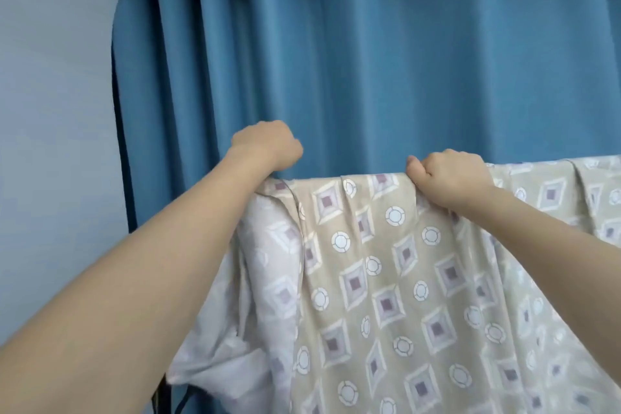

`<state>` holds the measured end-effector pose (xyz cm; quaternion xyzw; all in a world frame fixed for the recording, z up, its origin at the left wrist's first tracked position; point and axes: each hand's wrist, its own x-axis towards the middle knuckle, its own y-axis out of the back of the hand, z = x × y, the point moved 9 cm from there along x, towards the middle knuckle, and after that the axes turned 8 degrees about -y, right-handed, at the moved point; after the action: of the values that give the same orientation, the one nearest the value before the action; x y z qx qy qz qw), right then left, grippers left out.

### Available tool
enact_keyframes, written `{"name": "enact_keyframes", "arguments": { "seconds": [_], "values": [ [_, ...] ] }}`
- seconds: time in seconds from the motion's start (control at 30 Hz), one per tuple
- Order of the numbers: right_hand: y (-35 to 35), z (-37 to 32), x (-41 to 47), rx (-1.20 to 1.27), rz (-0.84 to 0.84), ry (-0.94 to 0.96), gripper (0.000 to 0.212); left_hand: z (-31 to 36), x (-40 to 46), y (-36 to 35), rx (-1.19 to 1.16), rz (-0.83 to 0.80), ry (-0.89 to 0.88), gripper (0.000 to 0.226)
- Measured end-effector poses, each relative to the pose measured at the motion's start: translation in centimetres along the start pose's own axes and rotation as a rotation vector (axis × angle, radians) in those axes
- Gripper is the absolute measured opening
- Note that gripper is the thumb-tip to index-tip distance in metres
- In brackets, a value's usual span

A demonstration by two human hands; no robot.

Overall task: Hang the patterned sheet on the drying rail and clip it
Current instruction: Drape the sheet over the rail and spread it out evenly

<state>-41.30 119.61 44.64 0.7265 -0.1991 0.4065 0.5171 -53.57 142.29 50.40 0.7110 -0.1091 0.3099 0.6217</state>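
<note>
Nearest to me is my left forearm, running up from the bottom left corner to the left hand (pixel 268 144), which sits at the end of the patterned sheet (pixel 386 279). That hand is curled into a fist with its back toward me; it hovers right at the sheet's left top corner, but I cannot tell whether the fingers actually hold cloth or are simply closed, since they are hidden behind the knuckles. My right hand (pixel 447 178) is further along, fingers (pixel 415 166) clamped over the top fold of the sheet, pinching it where it bends over.

The sheet is already draped over the drying rail, which I cannot see because the cloth covers it; the straight top edge tells me where it runs. Beige printed side faces me, and at the left end the paler reverse shows, bunched and hanging in loose folds in front of the blue curtain (pixel 369 60).

I judge the step in hand to be spreading and squaring the sheet along the rail. To do it well I would keep the right hand pinning the fold so nothing slides, draw the left corner outward until the pleats between my hands flatten, and level the hang on both sides. No clips are in view, so clipping comes after.
</note>
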Motion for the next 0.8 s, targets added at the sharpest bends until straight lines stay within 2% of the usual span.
{"name": "enact_keyframes", "arguments": {
  "seconds": [0.03,0.1,0.17,0.27,0.33,0.4,0.47,0.5,0.53,0.6,0.67,0.73,0.8],
  "values": [
    [0.0,0.1,0.0,0.005,0.004,-0.001,0.058,0.8,-1.5,1.2,-0.025,0.105,-0.017,0.028],
    [0.0,-0.1,-0.1,0.010,0.008,0.000,0.058,2.2,-5.5,1.0,0.013,0.133,-0.058,0.036],
    [0.0,-0.6,-0.1,0.018,0.020,0.007,0.059,1.7,-9.2,-1.6,0.092,-0.017,-0.029,0.047],
    [0.0,-1.2,-0.1,0.020,0.023,0.014,0.058,-1.3,-14.2,-8.7,0.114,-0.412,0.110,0.066],
    [-0.2,-1.4,0.0,0.024,0.022,0.009,0.058,-2.2,-15.4,-12.4,0.090,-0.484,0.135,0.061],
    [-0.3,-1.4,0.2,0.012,0.016,0.000,0.059,-2.5,-15.6,-14.7,-0.192,-0.513,0.190,0.041],
    [-0.6,-1.1,0.4,0.009,0.013,-0.017,0.059,-1.4,-15.4,-13.9,-0.674,-0.537,0.240,0.020],
    [-0.7,-0.9,0.5,0.005,0.011,-0.024,0.059,-0.9,-14.8,-11.8,-0.834,-0.474,0.247,0.016],
    [-0.8,-0.8,0.6,-0.002,0.011,-0.028,0.060,-1.3,-13.1,-9.0,-0.930,-0.335,0.261,0.021],
    [-0.7,-0.7,0.5,-0.011,0.010,-0.021,0.061,-3.4,-8.3,-3.5,-1.010,-0.064,0.312,0.033],
    [-0.3,-0.8,0.4,-0.016,0.009,-0.005,0.062,-5.1,-2.8,1.4,-1.059,0.172,0.314,0.030],
    [-0.2,-0.9,0.3,-0.036,0.008,0.002,0.063,-6.4,0.4,6.0,-0.859,0.453,0.308,0.019],
    [-0.3,-1.2,0.2,-0.047,0.002,-0.007,0.063,-5.1,2.1,7.6,-0.583,0.534,0.236,0.029]
  ]
}}
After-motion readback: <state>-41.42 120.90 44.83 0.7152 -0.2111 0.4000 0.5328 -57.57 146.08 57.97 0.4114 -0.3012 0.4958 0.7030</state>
